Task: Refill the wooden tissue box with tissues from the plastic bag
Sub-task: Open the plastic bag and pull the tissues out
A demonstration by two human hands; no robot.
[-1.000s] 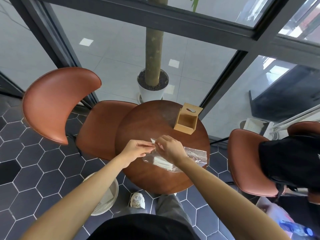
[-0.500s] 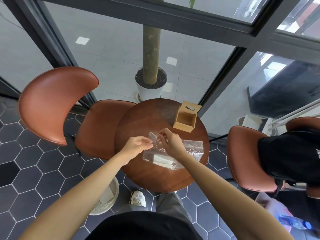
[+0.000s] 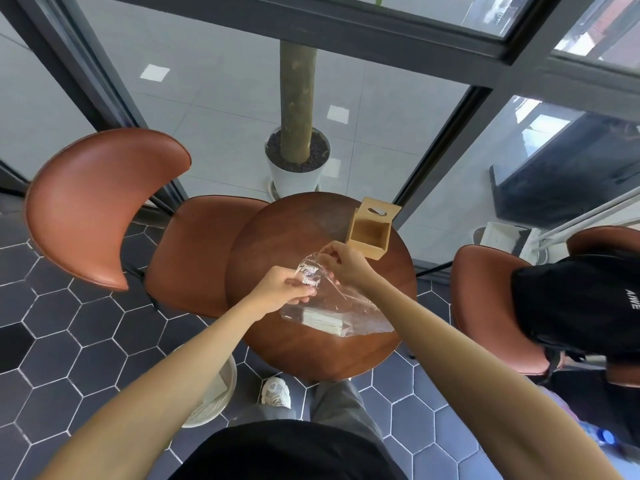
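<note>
The mouth of the plastic bag, pinched shut between two hands a second ago, now stands pulled apart and lifted off the round table. The right hand has drawn one lip up and away toward the wooden tissue box, thumb and fingers closed on the film; the left hand grips the opposite lip, fingers curled tight on it. The stack of tissues lies inside the bag's lower end, flat on the table near the person. The box sits at the table's far edge, lid tipped back, its inside bare. The bag looks open enough for a hand to reach in; no tissue is out yet.
</note>
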